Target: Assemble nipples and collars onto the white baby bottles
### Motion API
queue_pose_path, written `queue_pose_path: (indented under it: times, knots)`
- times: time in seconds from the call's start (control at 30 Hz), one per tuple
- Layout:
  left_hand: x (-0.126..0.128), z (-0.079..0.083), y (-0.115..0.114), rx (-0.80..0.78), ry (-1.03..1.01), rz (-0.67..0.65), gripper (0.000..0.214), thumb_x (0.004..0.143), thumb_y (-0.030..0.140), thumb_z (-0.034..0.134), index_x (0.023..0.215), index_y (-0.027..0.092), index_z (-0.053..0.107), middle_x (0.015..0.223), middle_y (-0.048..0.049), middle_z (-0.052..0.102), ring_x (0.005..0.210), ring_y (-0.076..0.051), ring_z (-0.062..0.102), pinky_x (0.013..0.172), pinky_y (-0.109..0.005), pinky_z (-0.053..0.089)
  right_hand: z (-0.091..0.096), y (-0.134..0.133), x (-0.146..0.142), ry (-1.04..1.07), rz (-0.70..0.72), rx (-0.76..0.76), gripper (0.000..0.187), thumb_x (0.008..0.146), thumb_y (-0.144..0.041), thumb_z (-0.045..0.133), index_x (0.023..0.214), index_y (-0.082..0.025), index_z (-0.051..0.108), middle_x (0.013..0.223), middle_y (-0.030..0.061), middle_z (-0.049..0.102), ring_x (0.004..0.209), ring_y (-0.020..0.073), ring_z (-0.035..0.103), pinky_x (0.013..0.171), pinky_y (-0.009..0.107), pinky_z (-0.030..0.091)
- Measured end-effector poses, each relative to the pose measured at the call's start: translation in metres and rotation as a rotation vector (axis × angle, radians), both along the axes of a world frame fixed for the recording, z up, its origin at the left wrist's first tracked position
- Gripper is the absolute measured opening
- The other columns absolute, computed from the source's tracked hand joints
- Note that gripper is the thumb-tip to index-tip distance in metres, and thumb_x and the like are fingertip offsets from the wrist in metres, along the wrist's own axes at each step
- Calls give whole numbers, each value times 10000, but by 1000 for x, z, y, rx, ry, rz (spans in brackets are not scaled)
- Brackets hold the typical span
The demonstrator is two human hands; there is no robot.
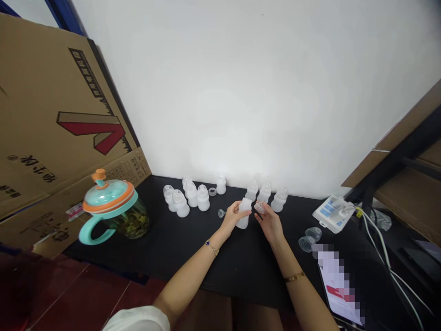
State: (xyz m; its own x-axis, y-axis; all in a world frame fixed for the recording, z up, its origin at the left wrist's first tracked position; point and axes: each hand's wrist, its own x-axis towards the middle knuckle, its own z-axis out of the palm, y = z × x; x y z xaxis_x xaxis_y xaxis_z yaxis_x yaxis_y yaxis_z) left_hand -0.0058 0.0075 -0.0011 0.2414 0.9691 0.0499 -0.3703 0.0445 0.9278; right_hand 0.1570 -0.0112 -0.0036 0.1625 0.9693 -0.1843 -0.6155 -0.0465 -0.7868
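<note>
My left hand (231, 218) is wrapped round a frosted white baby bottle (244, 219), tilted a little above the black table. Close to its right side, my right hand (271, 222) pinches a pale, see-through bottle collar (259, 208); whether a nipple sits in it I cannot make out. A small clear nipple (221, 213) lies just left of my left hand. Behind my hands stand capped bottles (279, 199). Further left is a group of several more capped bottles (181, 203). Near the wall, an uncapped-looking bottle (221, 185) stands beside a loose ring (212, 191).
A large lidded pitcher (117, 207) with leaves inside stands at the left, by a cardboard box (51, 115). Clear caps (306, 243) lie at the right, near a tablet (339, 289), a white case (331, 214) and white cables (381, 243). A white wall (241, 92) bounds the back.
</note>
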Motion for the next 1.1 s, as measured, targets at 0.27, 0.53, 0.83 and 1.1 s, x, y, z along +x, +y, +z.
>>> queue_pose_path:
  times: [0.27, 0.53, 0.83, 1.1]
  knots:
    - [1, -8, 4, 15, 24, -23, 496, 610, 315, 880, 1050, 175, 699, 1042, -95, 736, 994, -258, 672, 885, -351, 498, 1, 0, -1, 6, -33, -1, 161, 748, -369, 756, 860, -265, 706, 1077, 19, 751, 1118, 253, 649, 779, 333, 570]
    - [5, -10, 0, 99, 77, -102, 474, 613, 291, 877, 1038, 181, 698, 1014, -92, 743, 953, -260, 685, 896, -373, 496, 3, 0, -3, -37, -121, 51, 230, 744, -426, 768, 904, -268, 721, 1091, 21, 747, 1142, 258, 638, 806, 350, 573]
    - [6, -10, -5, 133, 135, -190, 471, 630, 270, 867, 1056, 181, 687, 1014, -93, 738, 950, -268, 687, 862, -363, 501, 7, -2, -9, -50, -96, 100, 296, 710, -453, 809, 904, -242, 734, 1095, 40, 744, 1119, 261, 635, 814, 318, 546]
    - [7, -10, -5, 149, 150, -196, 464, 644, 298, 860, 1053, 178, 677, 995, -79, 727, 922, -252, 679, 842, -344, 493, 9, -4, -12, -105, -47, 118, 312, 716, -469, 810, 905, -231, 737, 1081, 61, 747, 1096, 278, 646, 869, 357, 540]
